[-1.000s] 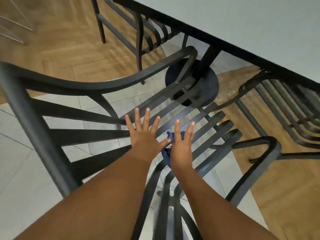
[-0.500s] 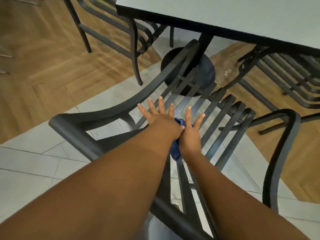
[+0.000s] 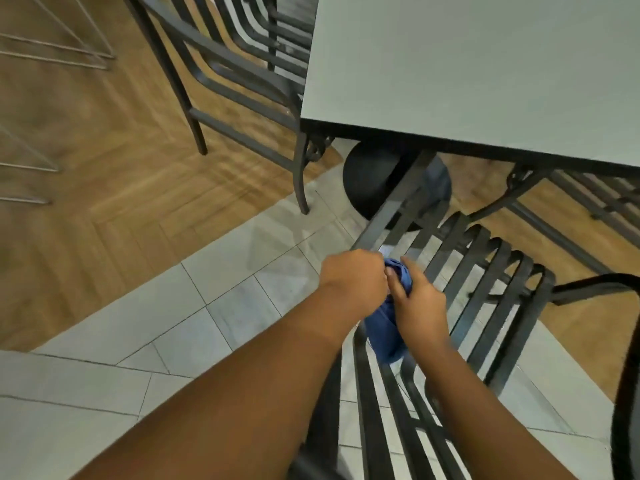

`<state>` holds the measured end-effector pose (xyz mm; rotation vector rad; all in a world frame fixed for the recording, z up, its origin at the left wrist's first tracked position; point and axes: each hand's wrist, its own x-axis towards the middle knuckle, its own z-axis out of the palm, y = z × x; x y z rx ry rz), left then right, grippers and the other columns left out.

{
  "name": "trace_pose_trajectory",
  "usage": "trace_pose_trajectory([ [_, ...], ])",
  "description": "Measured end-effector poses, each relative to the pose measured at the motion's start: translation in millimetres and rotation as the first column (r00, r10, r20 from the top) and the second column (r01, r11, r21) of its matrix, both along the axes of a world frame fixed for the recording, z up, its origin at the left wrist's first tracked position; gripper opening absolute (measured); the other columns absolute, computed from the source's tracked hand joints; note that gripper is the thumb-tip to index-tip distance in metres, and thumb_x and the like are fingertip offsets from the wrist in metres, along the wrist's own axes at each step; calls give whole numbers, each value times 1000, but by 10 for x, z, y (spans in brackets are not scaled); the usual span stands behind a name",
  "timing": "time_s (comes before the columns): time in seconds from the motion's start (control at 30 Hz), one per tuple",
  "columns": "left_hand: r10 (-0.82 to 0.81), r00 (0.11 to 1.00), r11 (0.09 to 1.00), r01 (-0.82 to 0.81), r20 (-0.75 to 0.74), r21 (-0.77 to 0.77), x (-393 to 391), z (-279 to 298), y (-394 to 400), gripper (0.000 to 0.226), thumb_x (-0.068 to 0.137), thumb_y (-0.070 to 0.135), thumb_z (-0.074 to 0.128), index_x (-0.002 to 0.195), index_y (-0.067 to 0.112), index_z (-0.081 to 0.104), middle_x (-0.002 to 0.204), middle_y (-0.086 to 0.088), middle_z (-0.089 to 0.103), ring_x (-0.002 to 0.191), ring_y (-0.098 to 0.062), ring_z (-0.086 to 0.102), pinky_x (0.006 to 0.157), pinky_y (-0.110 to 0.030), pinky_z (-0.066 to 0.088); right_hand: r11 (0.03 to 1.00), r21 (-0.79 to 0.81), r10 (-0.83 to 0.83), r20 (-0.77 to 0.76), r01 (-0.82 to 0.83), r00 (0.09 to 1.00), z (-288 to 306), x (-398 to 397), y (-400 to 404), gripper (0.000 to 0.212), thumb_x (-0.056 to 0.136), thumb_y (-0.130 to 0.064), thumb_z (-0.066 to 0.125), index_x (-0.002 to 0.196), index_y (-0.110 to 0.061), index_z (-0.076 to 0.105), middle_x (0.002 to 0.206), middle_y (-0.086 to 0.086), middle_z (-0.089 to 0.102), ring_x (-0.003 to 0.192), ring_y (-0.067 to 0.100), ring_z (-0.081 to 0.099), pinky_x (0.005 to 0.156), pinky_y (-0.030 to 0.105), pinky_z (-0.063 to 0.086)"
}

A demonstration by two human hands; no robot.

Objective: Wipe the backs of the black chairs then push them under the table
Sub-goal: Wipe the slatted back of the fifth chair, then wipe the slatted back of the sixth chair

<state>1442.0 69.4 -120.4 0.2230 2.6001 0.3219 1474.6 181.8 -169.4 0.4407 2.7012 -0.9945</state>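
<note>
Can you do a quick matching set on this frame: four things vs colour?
Things:
1. cloth
2. table top
3. chair under the hands
4. floor at upper left

Colours:
a. brown wood
b. blue
c. black
d. pale grey

Pairs: 1-b, 2-d, 3-c, 4-a

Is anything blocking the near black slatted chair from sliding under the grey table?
Partly: the table's black round pedestal base sits right ahead of the black slatted chair. The grey table edge is otherwise open there.
</note>
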Motion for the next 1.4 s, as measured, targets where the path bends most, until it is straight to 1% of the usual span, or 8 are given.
trace_pose_trajectory([
  [0.1, 61, 997, 993, -56, -48, 105, -132, -61, -228, 25, 99, 28, 40, 117, 15, 51, 111, -7, 57, 96, -21, 58, 70, -27, 38, 999, 50, -17, -28, 19, 999, 87, -188, -151, 42, 95, -41, 44, 133, -23, 49, 108, 10, 66, 94, 23, 62, 77, 26, 45],
  [0.3, 144, 990, 980, -141, -6, 142, -324, -315, -761, 27, 98, 30, 37, 112, 13, 54, 109, -6, 58, 94, -22, 59, 68, -28, 37, 971, 223, 106, -97, -82, 990, 204, -544, -597, 39, 95, -38, 47, 129, -20, 54, 114, 11, 63, 98, 29, 61, 78, 35, 48],
  [0.43, 170, 983, 975, -178, 68, 136, -465, -484, -1087, 29, 98, 31, 36, 108, 12, 56, 108, -7, 60, 95, -24, 59, 73, -31, 44, 957, 246, 159, -3, -153, 987, 191, -777, -920, 33, 96, -39, 46, 119, -19, 60, 99, 10, 63, 86, 26, 61, 64, 30, 45],
  [0.8, 107, 990, 988, -115, 90, 100, -1465, -540, -2128, 30, 98, 28, 37, 115, 11, 55, 116, -10, 53, 104, -26, 55, 77, -32, 41, 993, -44, 116, 243, -109, 963, -12, -1674, -2036, 32, 98, -35, 42, 123, -20, 56, 106, 9, 64, 96, 23, 59, 73, 26, 41],
  [1.03, 48, 999, 992, -49, 14, 116, -2171, -506, -2822, 31, 96, 32, 43, 121, 17, 53, 126, -7, 47, 112, -25, 47, 85, -35, 40, 951, -257, -147, 110, 171, 983, 58, -2151, -2807, 26, 99, -30, 43, 118, -23, 60, 93, -2, 64, 70, 2, 54, 59, 7, 39],
  [1.1, 49, 998, 989, -44, -27, 143, -2378, -502, -2961, 33, 95, 32, 45, 124, 17, 50, 129, -6, 44, 114, -24, 45, 86, -33, 38, 935, -283, -200, 74, 213, 977, 73, -2310, -2954, 24, 99, -32, 44, 116, -26, 60, 90, -6, 61, 72, 1, 56, 61, 3, 39],
  [1.2, 39, 989, 985, -15, -139, 172, -2702, -492, -3133, 34, 93, 30, 48, 123, 15, 49, 129, -8, 41, 115, -25, 41, 91, -35, 37, 921, -298, -253, 34, 251, 967, 78, -2591, -3128, 29, 97, -36, 45, 120, -24, 59, 96, -5, 65, 84, 7, 58, 64, 10, 38],
  [1.4, 16, 930, 980, 60, -368, 192, -3434, -394, -3358, 39, 89, 31, 56, 125, 17, 50, 144, -10, 29, 128, -28, 32, 98, -41, 31, 869, -382, -361, -55, 314, 931, 206, -3294, -3314, 33, 96, -37, 47, 123, -24, 60, 104, -9, 64, 90, 0, 58, 70, 3, 41],
])
